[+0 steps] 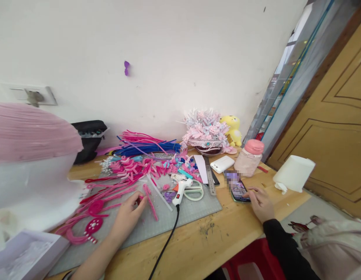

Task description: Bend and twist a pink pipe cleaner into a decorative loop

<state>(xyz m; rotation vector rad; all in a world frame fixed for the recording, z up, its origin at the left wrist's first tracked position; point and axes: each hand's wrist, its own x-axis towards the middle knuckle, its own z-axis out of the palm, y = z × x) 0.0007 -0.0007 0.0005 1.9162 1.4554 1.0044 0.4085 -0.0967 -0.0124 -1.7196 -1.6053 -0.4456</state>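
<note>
My left hand [131, 212] rests over the grey cutting mat [194, 214], thumb and fingers curled together at a folded pink pipe cleaner [151, 202]. The fingers partly hide where they meet it. To the right, my right hand [260, 203], in a black sleeve, has a finger on the screen of a phone [239, 189] lying on the table. Between the hands lies a white hot glue gun [182, 191] with a black cord, over green-handled scissors [195, 190]. A clear glue stick [159, 192] is beside it.
Pink and blue pipe cleaners [151, 147] pile up at the back. A decorated headpiece [205, 134] stands by the wall. Left are a mannequin head [37, 182] and a white box [37, 252]. Right are a pink-lidded bottle [249, 157], power bank [222, 164] and tissue roll [295, 173].
</note>
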